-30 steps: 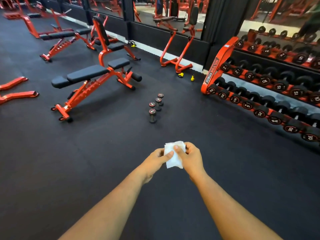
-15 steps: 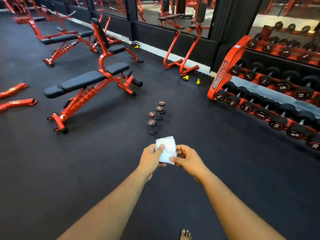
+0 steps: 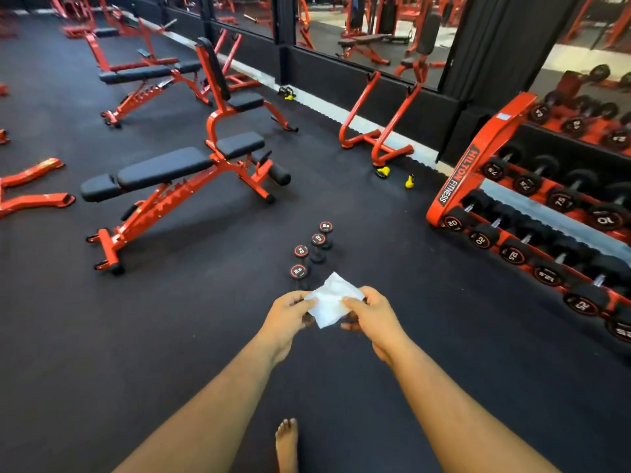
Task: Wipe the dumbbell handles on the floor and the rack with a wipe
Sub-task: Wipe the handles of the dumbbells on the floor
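A white wipe [image 3: 332, 299] is held between both hands in front of me, above the black floor. My left hand [image 3: 286, 315] pinches its left edge and my right hand [image 3: 372, 314] pinches its right edge. Just beyond the wipe, several small black dumbbells [image 3: 311, 252] stand on end in a short row on the floor, their red-ringed ends up. The nearest one is partly hidden by the wipe. A red dumbbell rack [image 3: 459, 175] full of black dumbbells runs along the right side.
A red adjustable bench [image 3: 164, 172] stands to the left of the floor dumbbells, with more benches behind it. A red frame [image 3: 379, 131] and two yellow objects [image 3: 396, 175] sit by the mirrored wall. My bare foot [image 3: 286, 445] shows at the bottom.
I have moved closer to the floor dumbbells and the rack. My hands have spread the wipe wider, and my foot has come further into view.
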A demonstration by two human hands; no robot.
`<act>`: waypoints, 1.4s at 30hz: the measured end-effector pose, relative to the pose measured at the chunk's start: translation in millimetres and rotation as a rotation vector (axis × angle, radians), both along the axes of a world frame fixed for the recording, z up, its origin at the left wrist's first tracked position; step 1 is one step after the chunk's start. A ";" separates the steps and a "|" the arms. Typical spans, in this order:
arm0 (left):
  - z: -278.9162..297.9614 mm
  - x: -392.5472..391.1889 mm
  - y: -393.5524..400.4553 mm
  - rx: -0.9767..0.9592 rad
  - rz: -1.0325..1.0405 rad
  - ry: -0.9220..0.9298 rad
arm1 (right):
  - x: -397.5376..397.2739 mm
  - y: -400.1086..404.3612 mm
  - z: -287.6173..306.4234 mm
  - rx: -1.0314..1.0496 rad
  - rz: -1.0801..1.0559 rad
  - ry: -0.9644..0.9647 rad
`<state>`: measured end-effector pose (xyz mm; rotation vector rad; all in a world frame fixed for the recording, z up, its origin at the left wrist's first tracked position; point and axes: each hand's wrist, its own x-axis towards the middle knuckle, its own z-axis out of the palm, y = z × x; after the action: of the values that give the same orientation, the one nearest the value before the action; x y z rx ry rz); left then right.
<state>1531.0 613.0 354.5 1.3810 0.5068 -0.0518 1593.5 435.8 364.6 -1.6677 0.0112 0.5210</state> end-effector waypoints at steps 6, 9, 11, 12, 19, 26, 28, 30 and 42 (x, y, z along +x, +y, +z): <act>1.7 111.4 42.2 0.163 -0.158 -0.012 | 99.2 42.5 7.5 -0.032 0.150 -0.034; 1.3 165.5 63.9 0.262 -0.225 -0.019 | 150.3 61.8 14.5 -0.081 0.127 -0.088; 2.6 192.3 71.6 0.209 -0.200 -0.018 | 176.5 69.2 14.7 -0.038 0.036 -0.071; 1.7 207.5 73.5 0.110 -0.180 -0.002 | 193.0 73.1 12.3 -0.008 -0.003 -0.056; -8.6 303.9 64.4 -0.058 -0.052 0.042 | 290.6 84.2 -3.3 0.053 -0.037 -0.094; -27.4 403.9 76.9 0.374 0.004 0.103 | 420.0 61.4 -23.3 -0.217 0.158 -0.320; -26.6 428.6 82.0 0.563 -0.151 0.120 | 452.4 76.2 -14.8 -0.212 0.408 -0.422; -21.0 448.3 91.5 0.580 -0.211 0.123 | 480.0 97.4 -6.1 -0.357 0.703 -0.436; -73.9 522.4 140.6 -0.042 0.312 0.054 | 583.0 187.4 -62.4 -0.026 0.458 0.117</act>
<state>2053.5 753.7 280.6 1.2486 0.7572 0.1537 2176.6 623.2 302.2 -1.6657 -0.2850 0.9661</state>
